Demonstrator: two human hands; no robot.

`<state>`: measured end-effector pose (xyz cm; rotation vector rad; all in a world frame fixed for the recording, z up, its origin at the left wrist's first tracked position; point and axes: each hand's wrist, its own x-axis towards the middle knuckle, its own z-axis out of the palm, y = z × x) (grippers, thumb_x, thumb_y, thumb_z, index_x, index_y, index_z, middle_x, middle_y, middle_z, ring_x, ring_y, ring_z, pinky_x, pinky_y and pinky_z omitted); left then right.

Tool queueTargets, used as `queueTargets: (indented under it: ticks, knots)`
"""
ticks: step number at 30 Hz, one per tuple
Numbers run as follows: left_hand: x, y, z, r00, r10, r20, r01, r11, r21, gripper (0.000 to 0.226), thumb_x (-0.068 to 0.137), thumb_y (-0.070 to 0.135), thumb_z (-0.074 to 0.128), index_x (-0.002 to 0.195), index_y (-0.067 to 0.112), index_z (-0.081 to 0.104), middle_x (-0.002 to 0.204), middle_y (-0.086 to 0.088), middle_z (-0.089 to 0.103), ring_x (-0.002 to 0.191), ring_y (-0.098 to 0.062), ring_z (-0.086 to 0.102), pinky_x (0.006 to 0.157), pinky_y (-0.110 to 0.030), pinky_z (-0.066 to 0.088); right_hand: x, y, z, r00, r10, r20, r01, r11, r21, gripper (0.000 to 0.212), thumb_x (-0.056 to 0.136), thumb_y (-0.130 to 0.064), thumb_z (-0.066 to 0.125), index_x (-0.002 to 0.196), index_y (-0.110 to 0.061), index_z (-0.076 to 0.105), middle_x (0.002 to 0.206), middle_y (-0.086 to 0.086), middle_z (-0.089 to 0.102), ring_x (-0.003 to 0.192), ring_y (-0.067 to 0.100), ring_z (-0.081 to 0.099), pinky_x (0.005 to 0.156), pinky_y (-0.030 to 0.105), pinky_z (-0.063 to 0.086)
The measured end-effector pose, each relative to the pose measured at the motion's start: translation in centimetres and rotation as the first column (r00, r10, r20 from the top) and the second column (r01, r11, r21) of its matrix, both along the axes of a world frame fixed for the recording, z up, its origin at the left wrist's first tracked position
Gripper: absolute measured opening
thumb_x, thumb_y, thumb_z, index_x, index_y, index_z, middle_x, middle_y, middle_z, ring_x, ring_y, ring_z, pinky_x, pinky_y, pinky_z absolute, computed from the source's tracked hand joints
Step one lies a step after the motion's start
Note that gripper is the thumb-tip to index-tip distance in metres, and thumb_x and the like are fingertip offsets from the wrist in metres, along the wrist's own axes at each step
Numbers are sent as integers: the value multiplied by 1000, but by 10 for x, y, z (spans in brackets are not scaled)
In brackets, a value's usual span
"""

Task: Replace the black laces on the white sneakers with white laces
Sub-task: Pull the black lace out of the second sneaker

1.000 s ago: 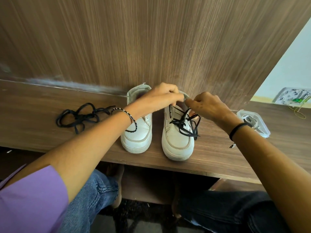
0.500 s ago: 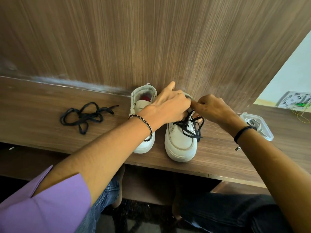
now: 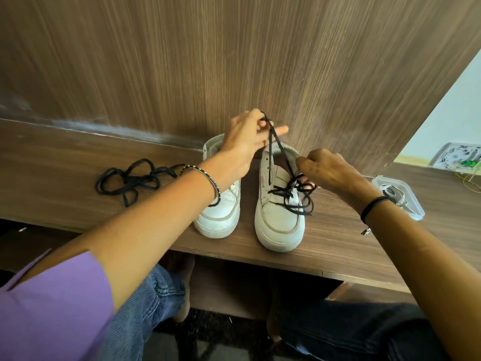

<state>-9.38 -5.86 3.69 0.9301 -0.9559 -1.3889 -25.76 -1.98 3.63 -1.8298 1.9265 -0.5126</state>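
Pinching the lace [image 3: 270,157] in the left hand [image 3: 244,144], thumb and fingers closed on it well above the right sneaker [image 3: 278,222]. Drawn taut from that pinch down to the upper eyelets, long axis near upright, lower crossings not yet undone over the tongue. Curling the right hand [image 3: 328,170] at the sneaker's outer side, fingertips among the crossings; hard to tell whether gripping shoe or lace. Judging by this, nearer the free end with the left, so pulling straight up along the lace, bracing down with the right. Already stripped: left sneaker [image 3: 218,217], loose lace [image 3: 135,179] lying well apart on the shelf [image 3: 65,183]. Near the right wrist, a clear box [image 3: 413,212].
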Motion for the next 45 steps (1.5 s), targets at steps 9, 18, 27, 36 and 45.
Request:
queueTargets:
  ticks: [9, 18, 27, 36, 45]
  knots:
    - [16, 8, 7, 696, 10, 718, 218, 950, -225, 15, 95, 26, 55, 89, 14, 60, 73, 5, 61, 51, -2, 48, 49, -19, 39, 2, 0, 1, 1000, 18, -21, -18, 1000, 11, 50, 105, -42, 42, 98, 3, 63, 89, 11, 64, 73, 21, 57, 57, 28, 41]
    - [7, 13, -7, -93, 256, 962, 586, 796, -155, 17, 94, 48, 63, 94, 33, 70, 72, 12, 49, 79, -20, 53, 68, -31, 30, -1, -4, -2, 1000, -9, -3, 9, 1000, 17, 43, 101, -38, 47, 92, 1, 62, 95, 13, 63, 74, 22, 56, 58, 30, 42]
    - [5, -3, -15, 769, 8, 640, 168, 963, -213, 13, 95, 25, 67, 91, 16, 75, 91, -1, 76, 85, -12, 69, 70, -33, 56, -1, -5, -2, 1000, 15, -25, -15, 1000, 20, 49, 104, -43, 42, 101, 1, 64, 91, 9, 60, 80, 24, 59, 59, 30, 42]
    - [6, 4, 6, 904, -132, 407, 116, 991, 64, 22, 95, 27, 57, 75, 19, 55, 42, 14, 37, 42, -6, 33, 43, -21, 32, -5, -9, -7, 997, 49, -67, -49, 999, 2, 51, 102, -46, 46, 86, 0, 60, 82, 9, 60, 65, 19, 52, 55, 28, 39]
    - [24, 12, -2, 248, 25, 969, 149, 987, -64, 32, 100, 28, 48, 85, 10, 68, 63, 0, 72, 51, -20, 68, 55, -30, 56, 3, -7, -3, 919, 363, -153, -390, 892, -229, 14, 92, -13, 65, 102, -11, 75, 98, -6, 73, 85, 0, 64, 71, 0, 42]
